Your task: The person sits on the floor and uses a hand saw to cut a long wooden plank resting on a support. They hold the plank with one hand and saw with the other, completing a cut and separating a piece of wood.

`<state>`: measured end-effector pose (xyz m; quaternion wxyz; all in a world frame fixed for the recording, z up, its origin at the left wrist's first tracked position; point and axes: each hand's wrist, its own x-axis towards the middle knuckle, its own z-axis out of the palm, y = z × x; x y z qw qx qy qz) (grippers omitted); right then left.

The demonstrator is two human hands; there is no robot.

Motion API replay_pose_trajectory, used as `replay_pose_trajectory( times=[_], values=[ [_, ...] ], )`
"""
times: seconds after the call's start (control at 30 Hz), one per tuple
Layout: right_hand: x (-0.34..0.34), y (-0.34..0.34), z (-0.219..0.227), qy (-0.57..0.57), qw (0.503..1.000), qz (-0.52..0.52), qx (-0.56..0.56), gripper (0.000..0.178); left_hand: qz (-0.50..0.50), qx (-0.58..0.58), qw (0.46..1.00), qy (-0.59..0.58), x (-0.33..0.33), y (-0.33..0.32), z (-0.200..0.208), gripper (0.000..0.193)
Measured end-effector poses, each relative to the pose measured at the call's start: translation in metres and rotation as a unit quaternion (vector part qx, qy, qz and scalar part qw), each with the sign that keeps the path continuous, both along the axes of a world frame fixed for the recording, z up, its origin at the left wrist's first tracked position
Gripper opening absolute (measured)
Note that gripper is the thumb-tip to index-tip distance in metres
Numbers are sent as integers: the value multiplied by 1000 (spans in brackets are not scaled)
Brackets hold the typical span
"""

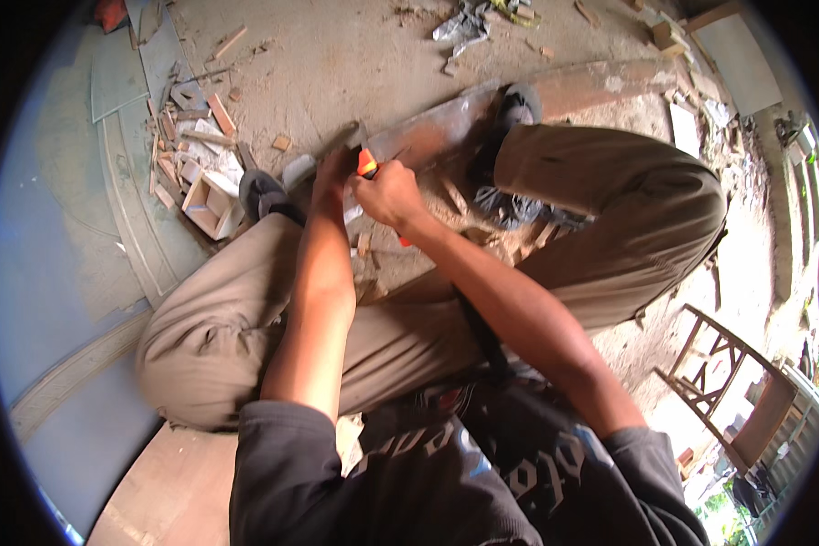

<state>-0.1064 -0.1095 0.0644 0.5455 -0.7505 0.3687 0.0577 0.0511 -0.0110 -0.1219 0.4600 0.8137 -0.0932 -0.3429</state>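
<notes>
My right hand (391, 193) is closed round a tool with an orange, yellow and black handle (367, 164). A narrow piece stands up beyond the handle's orange end, but I cannot make out the tool's kind. My left hand (335, 173) is close beside it, in shadow, its fingers mostly hidden. Just past both hands lies a long, worn reddish-brown board (446, 126), which runs off to the right past my dark shoe (520, 105). Between my bent legs, wood scraps (364, 244) and shavings lie on the floor.
To the left are an open wooden box (211, 207), scattered offcuts (220, 116) and large grey-blue panels (64, 227). Crumpled plastic (464, 29) lies at the far side. A wooden frame (723, 373) stands at the right, and a pale board (737, 59) at the far right.
</notes>
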Motion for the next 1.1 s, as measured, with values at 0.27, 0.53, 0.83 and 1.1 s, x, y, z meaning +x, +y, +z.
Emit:
replay_pose_trajectory(
  times=[0.27,0.53,0.83,1.1],
  values=[
    [-44,6,37,-8,996,29,87,34,-134,182,948,-223,-22,11,23,76],
    [-122,2,49,-72,987,97,103,44,-244,299,906,-175,2,-15,-7,87],
    [-104,20,33,-113,992,62,-11,29,-140,206,953,-173,2,-3,-36,90],
    [-69,18,25,-107,993,42,-11,28,-76,59,981,-167,-1,20,-17,71]
  ],
)
